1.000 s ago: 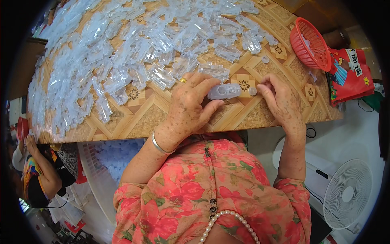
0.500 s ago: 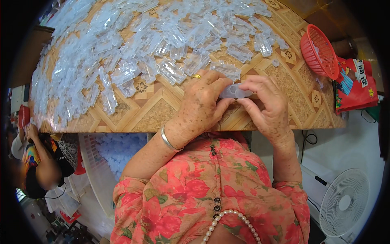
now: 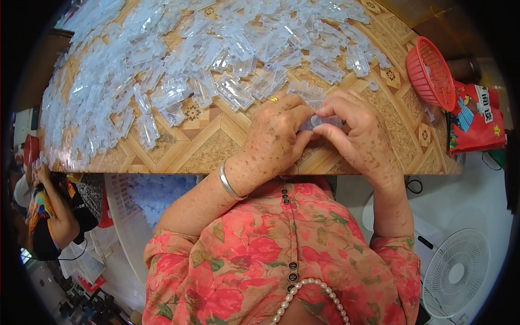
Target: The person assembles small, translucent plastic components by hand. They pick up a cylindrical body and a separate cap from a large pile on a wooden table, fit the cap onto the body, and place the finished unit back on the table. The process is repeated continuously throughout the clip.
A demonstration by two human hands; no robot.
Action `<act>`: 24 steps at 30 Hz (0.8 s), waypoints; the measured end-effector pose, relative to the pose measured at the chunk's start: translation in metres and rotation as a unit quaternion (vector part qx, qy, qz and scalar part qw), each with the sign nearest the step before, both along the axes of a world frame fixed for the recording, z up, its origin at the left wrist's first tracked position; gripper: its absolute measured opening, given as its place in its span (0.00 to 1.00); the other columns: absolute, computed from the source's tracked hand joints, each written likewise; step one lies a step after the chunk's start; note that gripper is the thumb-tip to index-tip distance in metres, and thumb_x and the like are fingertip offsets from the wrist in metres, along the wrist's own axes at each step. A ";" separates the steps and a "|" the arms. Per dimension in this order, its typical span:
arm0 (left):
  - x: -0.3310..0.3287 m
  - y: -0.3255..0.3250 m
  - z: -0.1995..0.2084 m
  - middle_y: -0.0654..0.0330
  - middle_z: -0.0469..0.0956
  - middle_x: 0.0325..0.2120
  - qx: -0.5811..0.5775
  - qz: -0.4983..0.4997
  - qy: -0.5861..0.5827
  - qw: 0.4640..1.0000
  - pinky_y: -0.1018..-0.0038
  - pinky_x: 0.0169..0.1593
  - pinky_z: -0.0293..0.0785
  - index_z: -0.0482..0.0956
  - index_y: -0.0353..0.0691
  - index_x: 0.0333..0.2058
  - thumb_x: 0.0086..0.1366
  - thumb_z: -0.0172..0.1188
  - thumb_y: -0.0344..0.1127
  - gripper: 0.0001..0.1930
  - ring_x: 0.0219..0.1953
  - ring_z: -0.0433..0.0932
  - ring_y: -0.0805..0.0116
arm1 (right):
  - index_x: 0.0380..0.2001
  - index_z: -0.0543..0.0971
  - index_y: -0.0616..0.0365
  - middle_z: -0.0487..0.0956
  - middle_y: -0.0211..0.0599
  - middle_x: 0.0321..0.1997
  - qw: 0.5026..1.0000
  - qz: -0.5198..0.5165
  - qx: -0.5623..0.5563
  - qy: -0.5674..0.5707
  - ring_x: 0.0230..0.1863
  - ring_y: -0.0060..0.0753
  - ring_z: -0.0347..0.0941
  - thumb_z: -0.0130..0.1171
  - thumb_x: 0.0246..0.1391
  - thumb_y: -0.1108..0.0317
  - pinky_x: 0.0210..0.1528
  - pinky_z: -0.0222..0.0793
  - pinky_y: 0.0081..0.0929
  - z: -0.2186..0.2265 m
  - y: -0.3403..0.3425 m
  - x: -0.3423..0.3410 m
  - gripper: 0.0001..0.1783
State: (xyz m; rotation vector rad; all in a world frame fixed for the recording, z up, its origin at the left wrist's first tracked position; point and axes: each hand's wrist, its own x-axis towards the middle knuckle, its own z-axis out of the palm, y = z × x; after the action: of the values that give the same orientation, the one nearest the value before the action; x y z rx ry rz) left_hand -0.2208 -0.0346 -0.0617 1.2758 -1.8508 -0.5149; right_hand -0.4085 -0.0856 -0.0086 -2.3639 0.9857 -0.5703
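Near the table's front edge, my left hand (image 3: 275, 132) grips a clear plastic piece (image 3: 306, 124) between thumb and fingers. My right hand (image 3: 362, 127), thumb and index finger curled in a pinch, holds a small round translucent disc (image 3: 317, 120) against that piece. The fingers partly hide both. Just beyond my hands lies another clear plastic piece (image 3: 306, 92), flat on the table. A wide heap of similar clear moulded pieces (image 3: 179, 59) spreads over the far and left parts of the table.
On the patterned tabletop (image 3: 227, 135) at right stand a red plastic basket (image 3: 433, 76) and a red printed bag (image 3: 476, 119). A white crate (image 3: 116, 200) of translucent parts is below at left. A white fan (image 3: 457, 273) stands low right. Another person (image 3: 51, 216) sits far left.
My right thumb and index finger have curled in closer around the disc, and the right wrist has shifted toward the lower right. My left hand keeps its grip. The whole view has shifted slightly.
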 end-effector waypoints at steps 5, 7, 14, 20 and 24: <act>0.003 0.001 -0.002 0.53 0.81 0.36 -0.020 -0.010 0.005 1.000 0.62 0.40 0.77 0.83 0.36 0.44 0.49 0.73 0.30 0.20 0.36 0.80 0.53 | 0.39 0.79 0.61 0.78 0.40 0.39 0.999 -0.011 -0.038 -0.035 0.43 0.47 0.76 0.70 0.47 0.70 0.45 0.72 0.40 -0.009 0.008 -0.001 0.16; 0.002 0.003 0.000 0.52 0.81 0.39 -0.039 -0.015 0.005 0.999 0.62 0.42 0.78 0.82 0.36 0.46 0.49 0.73 0.30 0.23 0.37 0.80 0.53 | 0.42 0.79 0.60 0.79 0.39 0.40 0.996 -0.010 -0.060 -0.058 0.42 0.45 0.76 0.72 0.47 0.69 0.44 0.73 0.40 -0.012 0.012 -0.004 0.19; 0.014 0.021 0.026 0.53 0.80 0.46 0.037 0.009 0.013 0.999 0.74 0.32 0.79 0.79 0.34 0.52 0.64 0.68 0.32 0.19 0.27 0.83 0.67 | 0.48 0.79 0.61 0.80 0.41 0.43 0.977 -0.156 0.140 -0.040 0.39 0.36 0.78 0.69 0.55 0.64 0.43 0.74 0.33 -0.003 0.022 -0.024 0.20; 0.006 0.016 0.018 0.52 0.83 0.38 0.189 -0.058 0.166 0.966 0.71 0.37 0.78 0.81 0.36 0.52 0.69 0.63 0.34 0.15 0.33 0.83 0.66 | 0.49 0.79 0.62 0.80 0.38 0.40 0.958 -0.097 0.250 -0.103 0.30 0.26 0.78 0.64 0.62 0.61 0.33 0.74 0.25 -0.019 0.010 -0.019 0.18; 0.006 0.009 0.021 0.58 0.84 0.41 0.380 -0.072 0.293 0.874 0.77 0.34 0.81 0.79 0.38 0.56 0.74 0.59 0.36 0.16 0.36 0.83 0.73 | 0.51 0.78 0.61 0.80 0.34 0.35 0.895 -0.097 0.419 -0.118 0.31 0.20 0.78 0.62 0.66 0.60 0.27 0.75 0.21 -0.013 0.009 -0.015 0.18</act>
State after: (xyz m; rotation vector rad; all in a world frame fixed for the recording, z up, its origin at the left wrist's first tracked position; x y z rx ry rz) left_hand -0.2148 -0.0252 -0.0407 1.2450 -1.2393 -1.6350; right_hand -0.4235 -0.0765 -0.0216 -1.4097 1.0757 -0.3759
